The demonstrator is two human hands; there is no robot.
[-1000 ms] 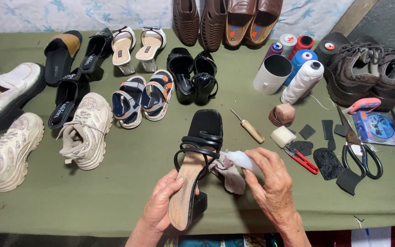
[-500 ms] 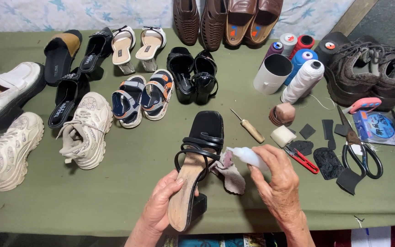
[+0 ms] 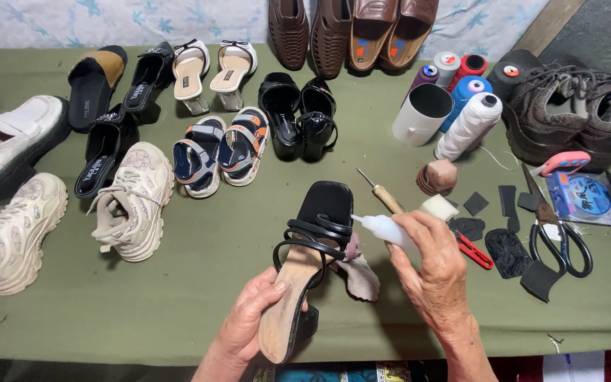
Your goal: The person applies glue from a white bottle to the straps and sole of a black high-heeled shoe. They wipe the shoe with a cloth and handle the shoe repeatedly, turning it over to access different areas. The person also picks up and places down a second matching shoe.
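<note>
My left hand [image 3: 250, 327] grips the heel end of a black strappy sandal [image 3: 308, 262] whose tan insole faces up, toe pointing away from me. My right hand [image 3: 432, 265] holds a small white squeeze bottle [image 3: 385, 229] with its nozzle pointing left, close to the sandal's straps. A crumpled pinkish rag [image 3: 360, 271] lies under the sandal between my two hands.
Many shoes cover the green cloth: cream sneakers [image 3: 130, 199] at left, small sandals [image 3: 222, 149], black shoes [image 3: 298, 116], brown shoes at the back. To the right are thread cones [image 3: 468, 124], a white cup [image 3: 423, 114], an awl [image 3: 383, 195], black scissors [image 3: 557, 241], red cutters and rubber pieces.
My right hand has lifted the white bottle slightly and brought its nozzle nearer the sandal's straps. The left hand and the sandal have barely moved.
</note>
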